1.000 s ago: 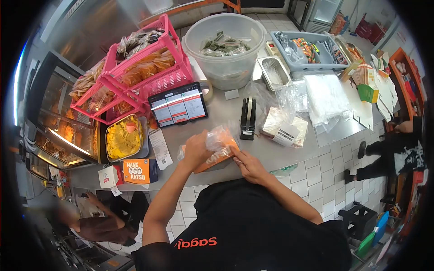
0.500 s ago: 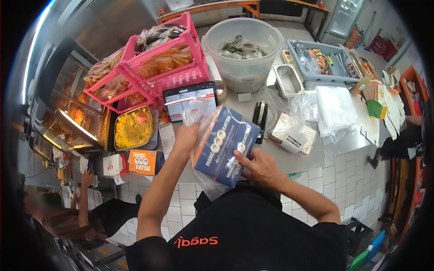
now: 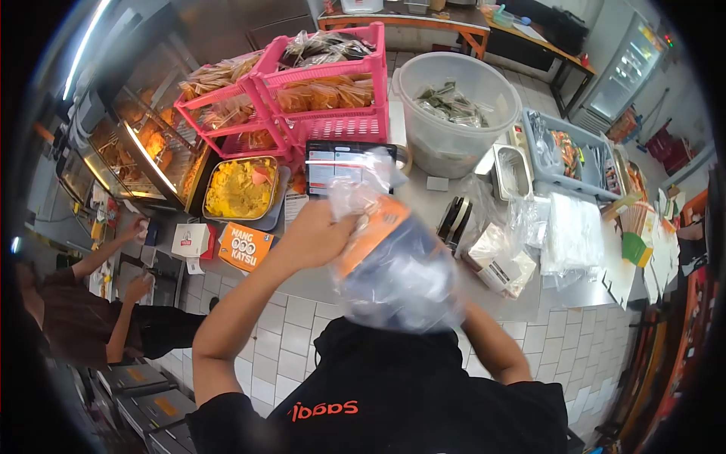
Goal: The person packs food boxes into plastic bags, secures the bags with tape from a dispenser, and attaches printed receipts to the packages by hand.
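My left hand [image 3: 319,233] is closed round the gathered top of a clear plastic bag [image 3: 401,303], holding it up in front of my chest. Inside the bag is a blue and orange food box [image 3: 374,236], tilted and smeared by motion. My right forearm [image 3: 491,340] reaches up behind the bag, which hides the right hand and its fingers. Just beyond the bag, a tablet [image 3: 344,168] leans in front of pink crates. An orange Mang Katsu box [image 3: 246,247] lies on the counter left of my left hand.
Pink crates [image 3: 329,121] of packed food, a tub of yellow food [image 3: 240,189] and a large translucent bucket [image 3: 454,144] stand on the counter. Rightward are a black stapler-like tool [image 3: 454,222], wrapped packs [image 3: 501,261] and a blue bin [image 3: 571,155]. Another person [image 3: 91,310] works at left.
The bagged box has swung round and tilted, its orange side now showing near my left hand. My right hand has gone from the box's front to behind the bag. The view has shifted.
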A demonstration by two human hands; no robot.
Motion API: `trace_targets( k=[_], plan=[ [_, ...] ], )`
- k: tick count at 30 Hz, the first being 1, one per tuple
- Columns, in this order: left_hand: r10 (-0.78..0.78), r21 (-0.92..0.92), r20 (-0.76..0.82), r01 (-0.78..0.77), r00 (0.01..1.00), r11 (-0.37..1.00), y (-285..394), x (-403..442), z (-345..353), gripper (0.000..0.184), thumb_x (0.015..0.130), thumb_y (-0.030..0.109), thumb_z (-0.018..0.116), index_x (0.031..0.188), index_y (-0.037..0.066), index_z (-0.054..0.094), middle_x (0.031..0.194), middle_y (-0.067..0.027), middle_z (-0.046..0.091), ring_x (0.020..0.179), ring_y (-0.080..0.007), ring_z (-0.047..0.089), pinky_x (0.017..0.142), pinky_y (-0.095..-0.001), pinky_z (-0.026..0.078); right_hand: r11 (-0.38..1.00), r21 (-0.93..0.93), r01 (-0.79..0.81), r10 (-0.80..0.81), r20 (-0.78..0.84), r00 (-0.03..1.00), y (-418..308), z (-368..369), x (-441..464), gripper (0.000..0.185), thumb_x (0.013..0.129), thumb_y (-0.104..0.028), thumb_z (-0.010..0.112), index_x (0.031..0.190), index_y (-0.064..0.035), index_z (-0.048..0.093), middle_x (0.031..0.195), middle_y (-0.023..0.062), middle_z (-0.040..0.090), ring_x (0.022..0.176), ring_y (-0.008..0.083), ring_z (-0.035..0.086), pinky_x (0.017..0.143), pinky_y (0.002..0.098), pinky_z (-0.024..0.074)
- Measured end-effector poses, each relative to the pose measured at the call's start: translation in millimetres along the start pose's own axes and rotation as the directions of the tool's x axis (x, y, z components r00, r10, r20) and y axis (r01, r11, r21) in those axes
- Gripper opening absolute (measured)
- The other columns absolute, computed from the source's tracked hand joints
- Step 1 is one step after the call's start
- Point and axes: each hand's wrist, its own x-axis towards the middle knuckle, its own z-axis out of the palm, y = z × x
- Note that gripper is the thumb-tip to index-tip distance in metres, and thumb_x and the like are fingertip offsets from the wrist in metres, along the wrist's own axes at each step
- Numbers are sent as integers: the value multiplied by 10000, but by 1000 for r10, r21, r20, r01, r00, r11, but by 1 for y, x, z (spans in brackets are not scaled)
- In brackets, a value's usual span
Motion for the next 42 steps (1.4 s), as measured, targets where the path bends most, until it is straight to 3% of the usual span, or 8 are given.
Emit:
trace_targets(
  k=[1, 5, 9, 13, 17, 20, 26, 42],
  plan=[
    [195, 198, 84, -208, 977, 958, 11, 1, -7, 320, 864, 261, 578, 764, -34, 649, 672, -173, 634, 614, -297, 650, 537, -397, 487, 984, -178, 2, 26, 154, 988, 25, 28, -11, 506, 887, -164, 641, 1357, -48, 494, 1202, 113, 582, 1018, 231, 594, 906, 360, 491],
    [556, 550, 277, -603, 784, 577, 1, 15, -19, 184, 762, 199, 665, 734, 17, 655, 668, -182, 616, 630, -379, 608, 572, -407, 494, 838, 412, -359, 247, 299, 922, -7, 59, -9, 385, 981, -212, 523, 1328, -45, 500, 1225, 82, 572, 1058, 191, 568, 915, 327, 482],
    [658, 440, 286, -705, 697, 556, -8, 9, -12, 172, 768, 134, 659, 893, 16, 653, 821, -172, 652, 729, -385, 613, 655, -419, 486, -13, 811, -585, 609, 470, 639, -15, 46, -5, 341, 1011, -315, 475, 1225, -78, 596, 1049, 43, 631, 906, 129, 612, 783, 278, 521],
    [389, 286, 21, -379, 921, 880, -74, 12, 28, 208, 813, 214, 675, 888, 21, 687, 790, -172, 675, 722, -365, 653, 620, -421, 509, 170, 471, -866, 788, 462, 406, 11, -5, -25, 439, 1029, -362, 422, 1276, -30, 571, 1041, 59, 609, 959, 128, 546, 781, 288, 475],
    [-26, -4, -135, 26, 990, 1000, -128, 14, 77, 278, 879, 278, 665, 968, 17, 697, 852, -191, 696, 788, -334, 688, 678, -395, 525, 370, 574, -731, 736, 299, 608, 2, -22, -33, 515, 1032, -454, 364, 1257, -57, 604, 833, -5, 536, 696, 81, 441, 604, 239, 357],
    [264, 166, -80, -248, 961, 954, -118, 21, 79, 308, 862, 293, 691, 970, 5, 694, 822, -198, 691, 780, -318, 693, 702, -388, 526, 588, 540, -602, 653, 122, 747, -25, -44, -17, 581, 1034, -485, 349, 1258, -1, 580, 731, -48, 440, 578, 47, 344, 535, 212, 286],
    [-3, 212, 312, -67, 950, 975, -107, 29, 72, 390, 820, 273, 759, 1053, -13, 633, 877, -144, 691, 772, -197, 675, 679, -342, 518, 416, 683, -600, 559, 329, 761, -52, -47, 2, 476, 1044, -364, 417, 1265, 30, 569, 679, -54, 423, 566, 35, 387, 518, 211, 330],
    [37, 18, 345, -46, 938, 999, -125, 35, 67, 379, 831, 206, 744, 1105, -16, 606, 875, -104, 689, 765, -171, 651, 708, -320, 518, 483, 659, -576, 540, 294, 788, -59, -9, 5, 175, 928, -115, 654, 1014, 37, 648, 937, 107, 710, 830, 155, 689, 705, 270, 566]
  ],
)
